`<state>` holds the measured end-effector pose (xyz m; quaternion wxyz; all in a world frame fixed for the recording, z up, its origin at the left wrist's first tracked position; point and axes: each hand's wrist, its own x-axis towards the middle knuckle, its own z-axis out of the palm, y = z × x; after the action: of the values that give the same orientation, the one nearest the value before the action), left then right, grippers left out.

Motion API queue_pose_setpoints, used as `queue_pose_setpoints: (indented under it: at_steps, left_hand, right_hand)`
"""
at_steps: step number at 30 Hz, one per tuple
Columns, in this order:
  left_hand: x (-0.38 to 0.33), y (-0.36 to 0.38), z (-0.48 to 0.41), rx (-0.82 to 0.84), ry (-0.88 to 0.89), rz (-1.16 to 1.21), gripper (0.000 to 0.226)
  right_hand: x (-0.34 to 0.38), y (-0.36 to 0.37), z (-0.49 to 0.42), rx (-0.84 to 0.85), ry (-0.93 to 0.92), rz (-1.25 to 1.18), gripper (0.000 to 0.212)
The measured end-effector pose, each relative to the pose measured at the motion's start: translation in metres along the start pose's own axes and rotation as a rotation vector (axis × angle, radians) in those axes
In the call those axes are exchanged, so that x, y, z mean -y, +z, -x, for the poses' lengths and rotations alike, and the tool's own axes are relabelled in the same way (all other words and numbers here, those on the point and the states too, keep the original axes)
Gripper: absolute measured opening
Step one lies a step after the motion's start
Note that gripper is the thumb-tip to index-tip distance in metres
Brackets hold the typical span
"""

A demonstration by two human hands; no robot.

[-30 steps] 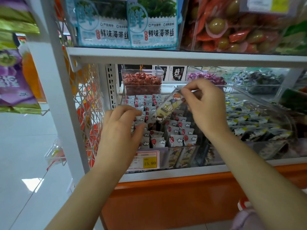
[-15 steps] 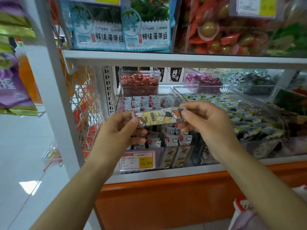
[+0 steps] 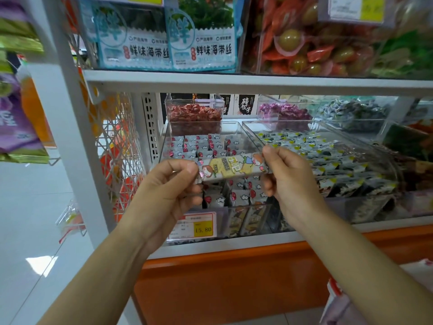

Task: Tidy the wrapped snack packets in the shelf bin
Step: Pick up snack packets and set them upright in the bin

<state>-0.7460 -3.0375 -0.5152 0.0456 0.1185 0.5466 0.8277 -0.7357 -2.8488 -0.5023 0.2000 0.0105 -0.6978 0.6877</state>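
A long yellow cartoon-printed snack packet (image 3: 232, 167) is stretched level in front of a clear shelf bin (image 3: 234, 127). My left hand (image 3: 168, 191) pinches its left end and my right hand (image 3: 288, 181) pinches its right end. The bin holds several small white-and-red wrapped packets (image 3: 199, 146) standing in rows. More yellow cartoon packets (image 3: 248, 219) stand against the bin's front wall, low down.
A yellow price tag (image 3: 194, 227) reading 15.80 hangs on the bin front. To the right a second clear bin (image 3: 351, 139) holds dark wrapped snacks. A small box of red sweets (image 3: 194, 116) stands behind. The shelf above (image 3: 234, 82) overhangs; a wire rack (image 3: 117, 148) is at left.
My right hand drew the yellow packet out of the bin toward me. My left hand left the packets in the bin and took the packet's left end. The packet now lies level.
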Motion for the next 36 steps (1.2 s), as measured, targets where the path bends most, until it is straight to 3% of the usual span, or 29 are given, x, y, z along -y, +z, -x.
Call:
queue_pose_setpoints:
  at_steps: [2,13,15,19,21,23,28,36]
  left_hand:
    - [-0.0008,0.0012,0.0006,-0.014,-0.004,0.064,0.003]
    - [-0.0002,0.0025,-0.0019,-0.147,-0.062,0.245,0.018]
    - [0.0003,0.0018,-0.0024,-0.139,-0.063,0.194,0.018]
    - [-0.0023,-0.0002,-0.0024,-0.089,-0.033,0.075,0.012]
    - [-0.0043,-0.0011,-0.0014,-0.04,0.003,0.058,0.007]
    - [-0.0058,-0.0022,-0.0004,-0.002,0.061,0.011,0.007]
    - [-0.0089,-0.0063,0.0008,-0.029,0.143,-0.197,0.03]
    - [-0.0055,0.0037,0.0059,0.058,0.287,-0.482,0.034]
  right_hand:
    - [-0.0004,0.0019,0.0003,0.014,0.058,-0.056,0.025]
    - [-0.0007,0.0068,0.0018,0.104,0.464,-0.607,0.015]
    - [-0.0018,0.0053,0.0025,0.107,0.378,-0.518,0.015]
    - [-0.0026,0.0023,0.0056,0.047,-0.169,0.1,0.019]
    - [-0.0024,0.001,0.0077,0.042,-0.286,0.173,0.017]
    - [-0.0017,0.0001,0.009,0.063,-0.29,0.189,0.016]
    - [-0.0007,0.0,0.0093,0.136,-0.099,0.156,0.009]
    - [-0.0005,0.0034,0.008,0.143,-0.132,0.152,0.015]
